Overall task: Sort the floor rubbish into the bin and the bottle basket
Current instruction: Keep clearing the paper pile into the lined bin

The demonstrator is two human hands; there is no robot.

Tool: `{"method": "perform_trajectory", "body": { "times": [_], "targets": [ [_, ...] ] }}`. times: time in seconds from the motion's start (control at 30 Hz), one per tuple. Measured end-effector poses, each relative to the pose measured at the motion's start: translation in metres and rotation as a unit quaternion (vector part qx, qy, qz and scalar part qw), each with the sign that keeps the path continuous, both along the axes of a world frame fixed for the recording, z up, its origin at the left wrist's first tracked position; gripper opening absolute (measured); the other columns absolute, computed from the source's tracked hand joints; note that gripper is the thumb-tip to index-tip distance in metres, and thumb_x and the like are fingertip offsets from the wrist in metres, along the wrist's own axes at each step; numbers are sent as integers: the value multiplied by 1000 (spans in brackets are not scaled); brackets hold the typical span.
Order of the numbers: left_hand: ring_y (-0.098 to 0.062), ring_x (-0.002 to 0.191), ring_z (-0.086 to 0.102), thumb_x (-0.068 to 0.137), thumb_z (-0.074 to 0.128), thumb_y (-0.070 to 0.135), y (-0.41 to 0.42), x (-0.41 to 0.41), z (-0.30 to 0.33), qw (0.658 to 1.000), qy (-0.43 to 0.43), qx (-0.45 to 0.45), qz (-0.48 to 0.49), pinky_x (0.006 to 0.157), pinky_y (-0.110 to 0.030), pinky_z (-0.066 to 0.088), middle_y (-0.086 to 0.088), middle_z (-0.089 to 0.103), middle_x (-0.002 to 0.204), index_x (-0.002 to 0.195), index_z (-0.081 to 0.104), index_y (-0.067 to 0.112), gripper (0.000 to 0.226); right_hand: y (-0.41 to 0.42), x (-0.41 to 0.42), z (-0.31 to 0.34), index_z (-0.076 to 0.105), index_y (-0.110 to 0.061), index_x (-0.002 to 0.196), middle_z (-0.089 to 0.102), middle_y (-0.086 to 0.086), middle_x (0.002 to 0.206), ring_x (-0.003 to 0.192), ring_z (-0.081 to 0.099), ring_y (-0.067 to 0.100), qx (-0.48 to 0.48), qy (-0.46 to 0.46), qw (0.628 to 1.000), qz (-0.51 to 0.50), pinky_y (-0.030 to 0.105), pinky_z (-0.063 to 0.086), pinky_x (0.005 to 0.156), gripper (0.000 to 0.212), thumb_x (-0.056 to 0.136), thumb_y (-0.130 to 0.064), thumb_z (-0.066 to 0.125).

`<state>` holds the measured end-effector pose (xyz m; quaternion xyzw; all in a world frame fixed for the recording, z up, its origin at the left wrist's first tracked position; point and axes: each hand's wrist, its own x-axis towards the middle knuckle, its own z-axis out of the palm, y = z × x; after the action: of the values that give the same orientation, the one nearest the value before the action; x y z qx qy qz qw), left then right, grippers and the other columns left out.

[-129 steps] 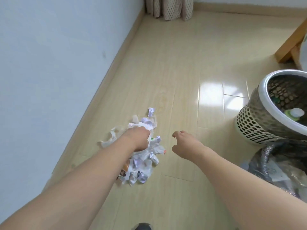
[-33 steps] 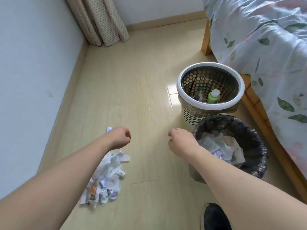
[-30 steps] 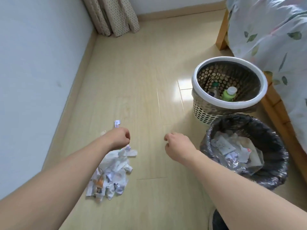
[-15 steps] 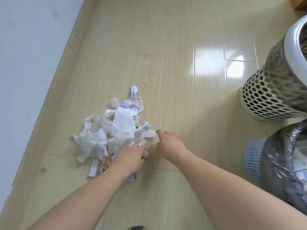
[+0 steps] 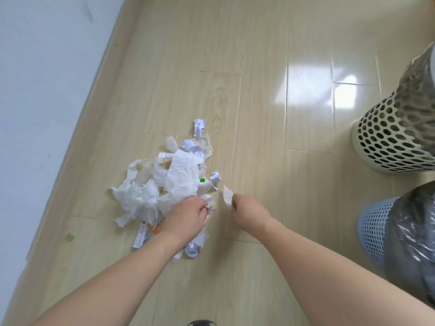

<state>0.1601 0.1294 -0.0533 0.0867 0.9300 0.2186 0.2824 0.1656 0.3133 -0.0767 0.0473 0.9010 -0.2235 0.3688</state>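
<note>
The rubbish (image 5: 169,184) lay in one heap on the floor (image 5: 259,114), close to the wall (image 5: 47,90) and its skirting. It consisted mainly of crumpled white tissue and torn paper, with a small green fragment (image 5: 202,180) at its right edge and an orange-printed wrapper (image 5: 156,229) at its near side. One crumpled ball (image 5: 199,127) sat just beyond the heap, slightly apart from it.

The left hand (image 5: 187,217) rested on the near right part of the heap, fingers curled down into the paper and gripping it. The right hand (image 5: 249,212) was just beside the heap, its thumb and forefinger pinched on a small white scrap (image 5: 227,195), which stood up from the fingers, clear of the floor. The two hands were near each other but not touching.

The basket (image 5: 390,142), pale and perforated, stood at the right edge, well apart from the heap; its contents were out of frame. The bin (image 5: 381,229), blue mesh with a dark liner (image 5: 414,243), stood nearer the person on the same side. A dark shoe tip (image 5: 201,323) showed at the bottom edge.
</note>
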Motion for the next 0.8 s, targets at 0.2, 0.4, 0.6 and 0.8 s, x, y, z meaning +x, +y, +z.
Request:
{"method": "perform_trajectory", "body": {
  "times": [0.2, 0.4, 0.6, 0.8],
  "targets": [
    [-10, 54, 63, 88, 48, 10, 9, -19, 71, 980, -103, 99, 137, 44, -24, 49, -3, 63, 69, 82, 65, 13, 18, 30, 6, 72, 50, -17, 86, 57, -1, 83, 73, 53, 21, -52, 14, 997, -55, 28, 40, 58, 9, 93, -19, 43],
    [-17, 53, 60, 87, 66, 17, 49, -29, 161, 969, -121, 166, 135, 45, -25, 47, -4, 65, 69, 88, 60, 7, 11, 75, 21, 169, 53, -18, 86, 60, -1, 86, 73, 54, 19, -41, 83, 993, -68, 28, 42, 59, 13, 94, -25, 44],
    [-17, 53, 52, 83, 60, 9, 135, -18, 244, 978, -109, 167, 53, 47, -24, 45, -4, 66, 66, 78, 65, 8, 8, 156, 60, 251, 60, -18, 91, 65, 1, 94, 85, 61, 21, 21, 152, 982, -107, 31, 51, 72, 13, 91, -19, 47],
    [-17, 48, 53, 79, 54, 0, 248, 22, 277, 983, -109, 145, -41, 46, -24, 46, -7, 64, 63, 78, 64, 6, 11, 258, 122, 273, 66, -11, 101, 67, 5, 93, 86, 64, 23, 114, 133, 953, -248, 31, 54, 74, 19, 83, -10, 60]
  ]
}}
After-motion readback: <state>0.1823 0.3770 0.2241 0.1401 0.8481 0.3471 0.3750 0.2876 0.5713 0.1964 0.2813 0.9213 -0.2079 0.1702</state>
